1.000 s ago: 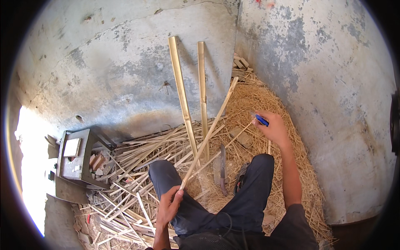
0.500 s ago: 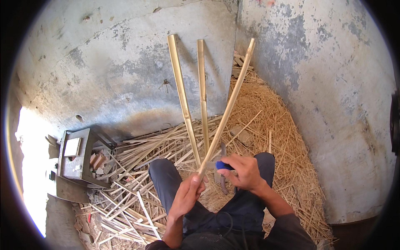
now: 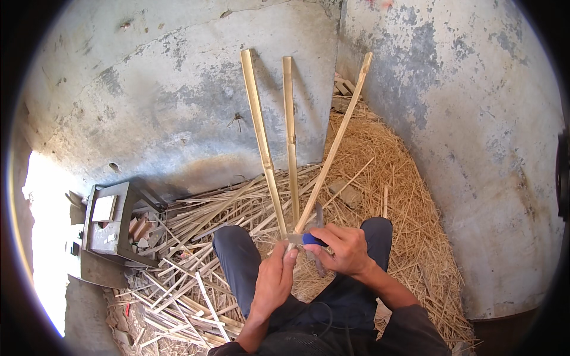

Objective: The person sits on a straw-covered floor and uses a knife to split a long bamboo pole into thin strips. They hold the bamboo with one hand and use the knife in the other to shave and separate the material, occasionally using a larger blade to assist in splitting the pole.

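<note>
Head view; positions taken from the shorter leaning slat (image 3: 290, 101). The pale strip (image 3: 333, 142) stands to the right of this slat, slanting away from it, with its top farther right and its lower end near the slat's foot. Left hand (image 3: 275, 279), below the slat's foot, is closed on the strip's lower end, thumb up against it. Right hand (image 3: 341, 248), below and to the right of the foot, is wrapped round the blue handle of a short knife (image 3: 313, 239); the blade lies across the strip just above the left thumb and appears to touch it. Main risk, judged: a slip of the blade toward the body would meet the left thumb, cause being the small gap between edge and grip. Second: the long upper length has no visible support, so its leverage could twist the strip in the left hand and make the blade bite too deep or skid. Third: a knot could stop the edge, then release it suddenly. Appearance of strip: long, narrow, nearly straight, yellowish tan, with a slight thickening near the top, possibly a node; lower end partly hidden by fingers. Surface finish at the blade: cannot tell.
</note>
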`<move>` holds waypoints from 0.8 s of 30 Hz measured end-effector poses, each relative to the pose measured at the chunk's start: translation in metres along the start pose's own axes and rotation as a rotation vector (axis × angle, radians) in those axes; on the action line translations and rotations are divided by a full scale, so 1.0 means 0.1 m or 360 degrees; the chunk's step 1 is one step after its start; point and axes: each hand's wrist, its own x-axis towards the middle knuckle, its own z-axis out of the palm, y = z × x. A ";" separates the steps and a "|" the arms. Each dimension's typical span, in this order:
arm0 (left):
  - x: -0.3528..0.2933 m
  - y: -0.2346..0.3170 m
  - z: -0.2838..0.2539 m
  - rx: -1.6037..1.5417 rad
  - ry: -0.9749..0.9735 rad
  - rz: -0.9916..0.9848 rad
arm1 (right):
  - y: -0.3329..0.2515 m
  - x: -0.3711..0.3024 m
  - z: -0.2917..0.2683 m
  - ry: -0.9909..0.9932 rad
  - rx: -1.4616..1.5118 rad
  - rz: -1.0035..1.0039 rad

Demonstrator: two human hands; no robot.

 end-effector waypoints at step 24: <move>-0.25 -0.22 0.04 0.0306 -0.0064 -0.0118 | 0.72 -0.03 -0.12 0.0367 0.0227 0.0347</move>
